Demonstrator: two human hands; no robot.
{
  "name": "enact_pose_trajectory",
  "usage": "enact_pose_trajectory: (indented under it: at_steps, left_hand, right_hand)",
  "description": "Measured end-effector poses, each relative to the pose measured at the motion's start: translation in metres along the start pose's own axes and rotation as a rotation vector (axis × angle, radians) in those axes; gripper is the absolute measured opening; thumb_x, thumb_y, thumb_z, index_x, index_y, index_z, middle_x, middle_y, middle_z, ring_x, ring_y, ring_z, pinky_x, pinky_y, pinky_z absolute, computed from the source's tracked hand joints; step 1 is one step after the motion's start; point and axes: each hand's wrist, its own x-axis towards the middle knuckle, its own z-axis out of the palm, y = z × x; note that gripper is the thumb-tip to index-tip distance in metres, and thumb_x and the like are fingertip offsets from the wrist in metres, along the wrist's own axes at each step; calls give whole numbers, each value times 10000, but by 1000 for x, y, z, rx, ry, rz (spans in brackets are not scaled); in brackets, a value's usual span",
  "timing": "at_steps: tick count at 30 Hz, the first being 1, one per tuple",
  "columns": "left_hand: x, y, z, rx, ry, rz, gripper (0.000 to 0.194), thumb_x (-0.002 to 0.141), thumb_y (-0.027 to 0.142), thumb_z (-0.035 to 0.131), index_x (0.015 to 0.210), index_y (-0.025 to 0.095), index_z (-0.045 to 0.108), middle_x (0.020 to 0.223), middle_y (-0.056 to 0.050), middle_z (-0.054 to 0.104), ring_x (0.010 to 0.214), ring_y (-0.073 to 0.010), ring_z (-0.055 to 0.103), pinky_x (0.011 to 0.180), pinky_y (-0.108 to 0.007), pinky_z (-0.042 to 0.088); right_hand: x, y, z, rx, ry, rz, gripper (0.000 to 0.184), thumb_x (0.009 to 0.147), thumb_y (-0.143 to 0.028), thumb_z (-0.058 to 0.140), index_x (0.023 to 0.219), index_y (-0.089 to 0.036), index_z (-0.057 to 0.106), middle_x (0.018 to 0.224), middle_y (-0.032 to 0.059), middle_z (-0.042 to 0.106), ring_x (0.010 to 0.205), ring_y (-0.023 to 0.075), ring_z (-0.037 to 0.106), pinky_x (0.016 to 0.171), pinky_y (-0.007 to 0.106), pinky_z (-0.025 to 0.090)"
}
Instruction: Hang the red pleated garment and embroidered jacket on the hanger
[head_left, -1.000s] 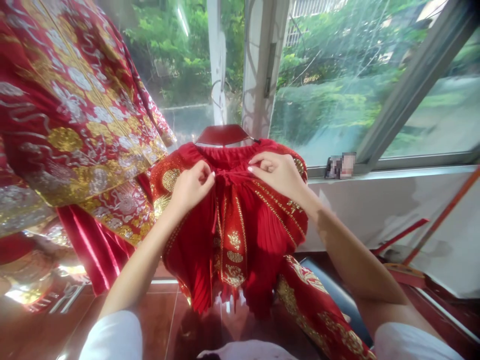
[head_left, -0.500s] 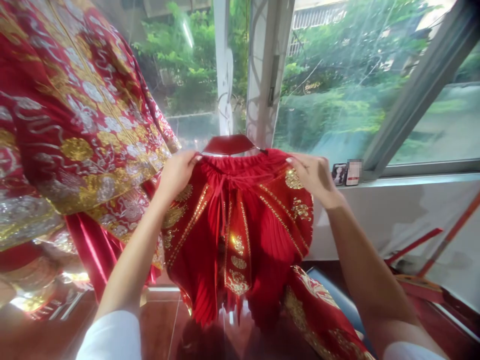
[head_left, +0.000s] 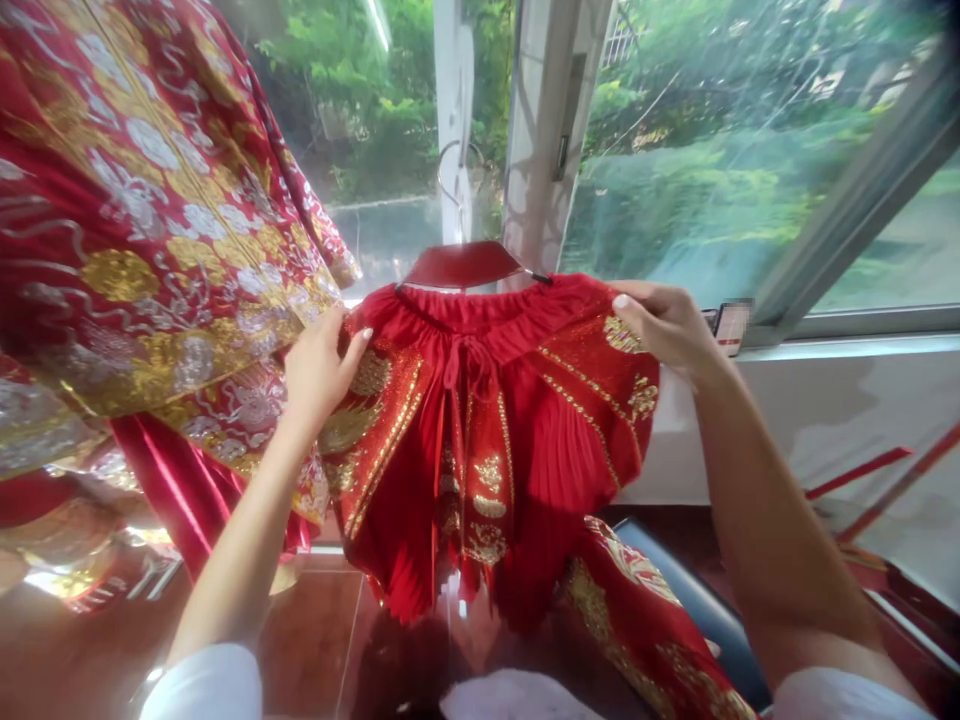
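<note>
A red pleated skirt with gold embroidery hangs by its gathered waistband from a dark red hanger hooked at the window. My left hand grips the waistband's left end, fingers curled into the cloth. My right hand pinches the waistband's right end, thumb on top. The skirt is stretched wide between both hands, and a tied red drawstring bow sits at its middle.
A large red and gold embroidered robe hangs at the left, touching the skirt's left side. Behind are window panes and a white frame post. A small card stands on the sill. Dark red tiled floor lies below; red rods lean at right.
My hands moved from the waistband's middle outward to its two ends, spreading the skirt wider. The view shifted slightly.
</note>
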Motion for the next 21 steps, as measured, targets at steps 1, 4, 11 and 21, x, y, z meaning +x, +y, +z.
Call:
enact_pose_trajectory:
  at_steps: [1, 4, 11, 21]
  left_hand:
    - [-2, 0, 5, -10, 31, -21, 503, 927, 513, 379, 1217, 154, 578, 1106, -160, 663, 1044, -303, 615, 884, -405, 471]
    - [-10, 7, 20, -22, 157, -113, 566, 914, 501, 397, 1305, 108, 514, 1246, -211, 585, 1202, -340, 522, 1025, -482, 382]
    - [-87, 38, 44, -53, 206, -101, 916, 799, 588, 553, 1490, 73, 243, 1548, -241, 202, 1467, -376, 81, 1169, -581, 41]
    - [-180, -10, 62, -112, 112, -263, 465, 815, 105, 431, 1251, 150, 586, 1156, -181, 570, 1158, -283, 551, 995, -439, 449]
  right_hand:
    - [-6, -1, 0, 13, 15, 8, 323, 841, -447, 608, 897, -139, 687, 744, 41, 653, 644, 98, 552, 587, 228, 434]
    - [-13, -3, 5, 8, 66, 68, 352, 773, -403, 670, 1013, -147, 689, 864, 66, 691, 727, 123, 585, 680, 256, 470]
    - [-19, 0, 15, 64, 95, 80, 373, 764, -385, 662, 1053, -151, 691, 918, 67, 704, 754, 129, 593, 725, 274, 475]
    - [-19, -3, 17, 123, 73, 118, 445, 752, -494, 672, 1014, -134, 675, 868, 45, 672, 715, 111, 556, 665, 257, 462]
